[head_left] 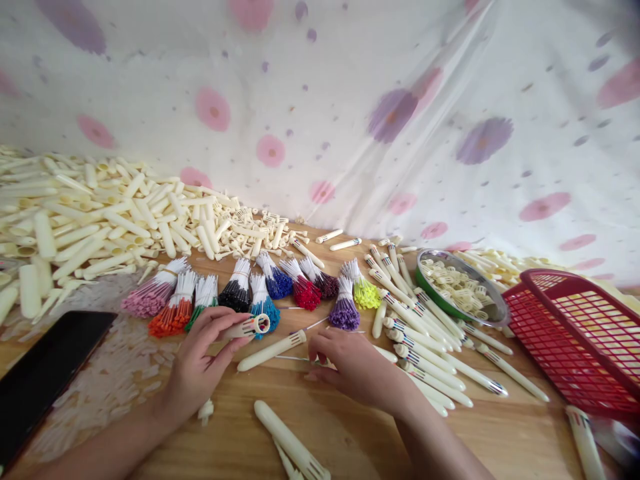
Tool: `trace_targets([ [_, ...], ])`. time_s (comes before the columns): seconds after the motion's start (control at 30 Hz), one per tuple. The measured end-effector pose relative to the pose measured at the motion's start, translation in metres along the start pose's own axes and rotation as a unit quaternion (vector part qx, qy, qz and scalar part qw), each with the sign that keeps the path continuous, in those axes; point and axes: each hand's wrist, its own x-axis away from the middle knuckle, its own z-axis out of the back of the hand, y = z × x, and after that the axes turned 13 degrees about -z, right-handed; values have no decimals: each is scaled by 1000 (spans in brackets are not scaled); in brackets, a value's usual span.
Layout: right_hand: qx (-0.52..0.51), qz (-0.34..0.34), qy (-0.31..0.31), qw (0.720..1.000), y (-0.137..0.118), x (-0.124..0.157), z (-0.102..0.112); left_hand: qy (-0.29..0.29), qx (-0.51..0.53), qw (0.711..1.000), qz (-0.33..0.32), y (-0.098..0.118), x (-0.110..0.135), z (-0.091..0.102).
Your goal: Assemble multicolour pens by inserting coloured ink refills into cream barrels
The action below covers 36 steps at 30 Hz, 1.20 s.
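Note:
My left hand (197, 363) is closed around a cream multicolour pen barrel (244, 329). The barrel's round open end faces me, with coloured bits inside and slots along its side. Low over the table, my right hand (355, 367) has its fingers pinched at a thin white pen refill (293, 358); a greenish tip shows at the fingers, which partly hide it. Between the hands lies another slotted pen barrel (273, 351). Tied bundles of refills stand behind them, among them orange (173, 317), black (236, 287), blue (260, 303), red (305, 287) and purple (344, 307).
Cream tubes (115, 213) are heaped at the back left. A dark phone (50, 373) lies left beside scattered clear pieces (115, 380). Rightward are several pens (425, 327), a metal bowl (423, 260) of small parts and a red basket (565, 353). One barrel (290, 437) lies in front.

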Motion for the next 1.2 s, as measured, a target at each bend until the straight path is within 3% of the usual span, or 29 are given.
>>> trace_targets([
  [0.1, 17, 29, -12, 999, -1, 9, 2, 7, 12, 1000, 14, 0, -1, 0],
  [0.3, 141, -61, -11, 988, 4, 8, -19, 6, 30, 999, 25, -4, 4, -2],
  [0.43, 165, -23, 27, 986, 12, 4, -33, -1, 46, 999, 6, -2, 4, -3],
  [0.53, 157, -17, 48, 986, 15, 6, -28, -3, 48, 999, -8, 1, 2, -2],
  [0.7, 98, -51, 36, 993, 16, 10, -15, -7, 39, 999, -21, 2, 2, -3],
  [0.87, -18, -1, 102, 995, 17, 8, -9, -15, 41, 998, -38, 0, 2, -4],
  [1.07, -214, 33, 210, 953, 0, 16, 4, -31, 4, 997, -65, 0, 2, -3],
  [1.2, -233, 33, 225, 945, -18, 19, 4, -14, -30, 994, -100, 1, -1, -1],
])
